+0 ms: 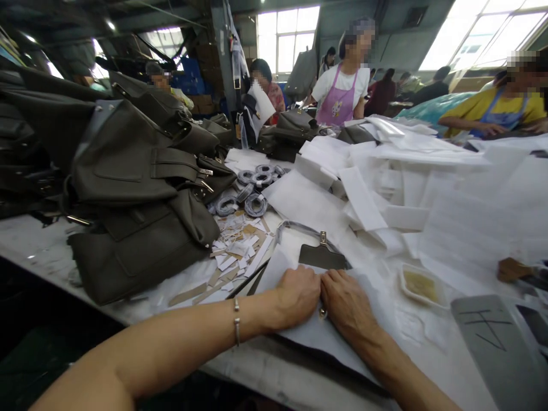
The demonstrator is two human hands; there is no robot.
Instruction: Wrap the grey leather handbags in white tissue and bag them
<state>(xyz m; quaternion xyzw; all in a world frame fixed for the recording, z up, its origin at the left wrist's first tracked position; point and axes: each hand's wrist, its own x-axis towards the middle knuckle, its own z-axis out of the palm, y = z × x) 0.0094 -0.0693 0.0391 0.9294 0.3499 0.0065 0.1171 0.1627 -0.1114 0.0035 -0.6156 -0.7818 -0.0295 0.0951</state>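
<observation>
My left hand (298,295) and my right hand (347,298) meet on a sheet of white wrapping paper (274,274). The fingers of both are curled on the paper, at its upper edge. Under the sheet lies a dark handbag, its lower edge showing near the table's front. Past my fingertips a dark leather tab (322,257) with a metal clasp (323,237) sticks out. A wrapped handle (291,225) loops around behind the tab. Between my wrists a small metal stud (322,312) shows. What lies beneath my fingers is hidden.
Dark leather bags (141,228) are heaped at left. Rolled straps (256,204) and paper scraps (240,245) lie in the middle. White paper (462,211) piles up at right, near a plastic tub (423,285) and a grey board (492,342). Several people work across the table.
</observation>
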